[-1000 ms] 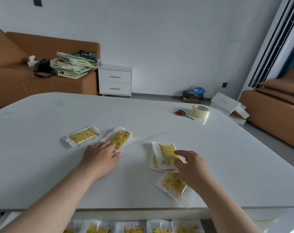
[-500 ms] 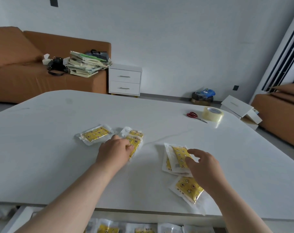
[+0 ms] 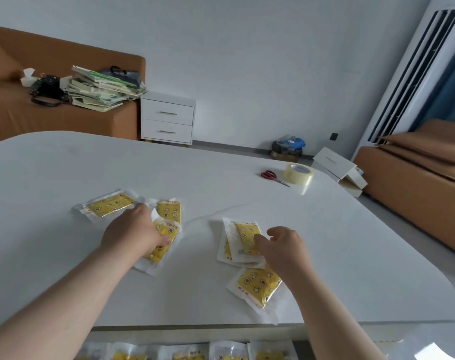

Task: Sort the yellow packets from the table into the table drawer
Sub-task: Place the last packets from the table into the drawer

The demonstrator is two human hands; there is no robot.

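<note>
Several yellow packets in clear wrappers lie on the white table (image 3: 65, 255). My left hand (image 3: 135, 232) grips one packet (image 3: 164, 242) with the thumb on top, partly over a second packet (image 3: 170, 210). A third packet (image 3: 109, 205) lies just left of that hand. My right hand (image 3: 283, 248) curls over the right edge of a small stack of packets (image 3: 243, 240), thumb on the top one. Another packet (image 3: 259, 284) lies under my right wrist near the front edge. Below the table edge the open drawer (image 3: 307, 345) shows a row of packets (image 3: 190, 354).
Red-handled scissors (image 3: 270, 175) and a roll of clear tape (image 3: 298, 173) sit at the table's far right. Beyond the table are a brown sofa (image 3: 18, 118) with stacked books (image 3: 101, 89), a white nightstand (image 3: 167, 118) and white boxes (image 3: 335, 165) on the floor.
My left hand went from lying flat on the packet to gripping it and pulling it toward me, uncovering another beneath. My right hand stayed at the stack, fingers curling tighter.
</note>
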